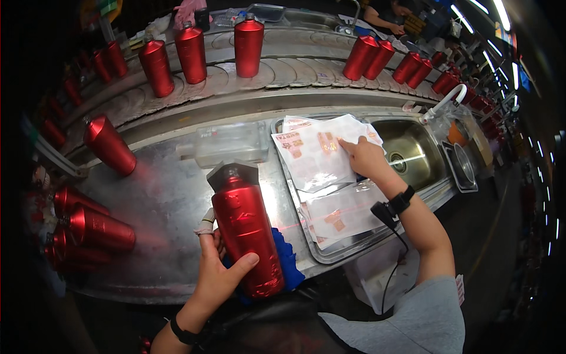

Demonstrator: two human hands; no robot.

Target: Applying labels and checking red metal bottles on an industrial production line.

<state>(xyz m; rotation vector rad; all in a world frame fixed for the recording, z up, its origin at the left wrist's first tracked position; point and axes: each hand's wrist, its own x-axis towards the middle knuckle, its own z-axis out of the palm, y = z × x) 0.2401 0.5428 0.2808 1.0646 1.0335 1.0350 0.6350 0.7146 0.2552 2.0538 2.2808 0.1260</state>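
Note:
A shiny red metallic bottle (244,218) with a dark-looking shoulder leans upright at the counter's front edge. My left hand (221,265) grips its lower left side, thumb across the front; a whitish wrap covers one finger. Behind the bottle's base lies a blue cloth (288,259). My right hand (367,158) reaches over white sheets (312,165) printed with small red and gold decals. Its index finger is stretched out and touches the top sheet beside a decal. Whether a decal sticks to the fingertip I cannot make out. The sheets lie on a metal tray (327,258).
A clear bottle (233,144) lies on the metal counter (171,221). Several red bottles (100,227) lie at the left; others stand on the curved conveyor (306,72). A sink (407,144) with a white faucet (445,101) is right. Another person (386,17) works across.

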